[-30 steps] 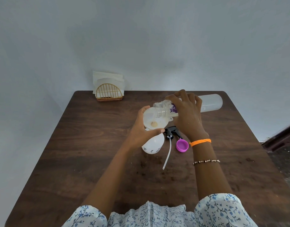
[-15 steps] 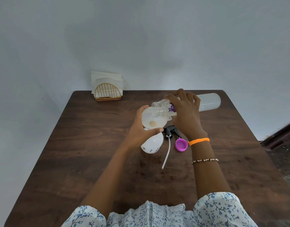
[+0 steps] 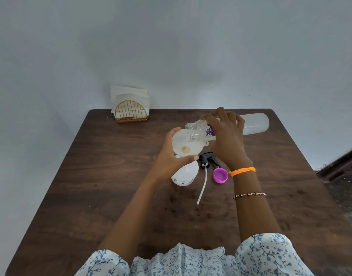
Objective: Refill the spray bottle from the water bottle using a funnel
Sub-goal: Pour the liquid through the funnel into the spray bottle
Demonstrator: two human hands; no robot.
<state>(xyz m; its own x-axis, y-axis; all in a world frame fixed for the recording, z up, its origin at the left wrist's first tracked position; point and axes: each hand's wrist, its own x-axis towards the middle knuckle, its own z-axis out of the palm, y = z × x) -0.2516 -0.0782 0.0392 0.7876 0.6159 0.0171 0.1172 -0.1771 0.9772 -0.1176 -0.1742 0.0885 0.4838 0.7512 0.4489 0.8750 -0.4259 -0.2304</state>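
A white funnel (image 3: 183, 144) sits in the neck of the small white spray bottle (image 3: 186, 174), which stands on the dark wooden table (image 3: 111, 186). My left hand (image 3: 171, 158) grips the funnel's rim and the bottle's neck. My right hand (image 3: 226, 138) holds the clear water bottle (image 3: 254, 123) tipped on its side, its open mouth over the funnel. The black spray head (image 3: 208, 158) with its white dip tube lies on the table beside the spray bottle. A purple cap (image 3: 220, 175) lies next to it.
A gold wire napkin holder (image 3: 131, 112) with white napkins stands at the table's back left edge against the wall. The table's right edge drops to a dark floor (image 3: 346, 188).
The water bottle's mouth has lifted slightly and sits nearer level over the funnel. Both hands stay where they were.
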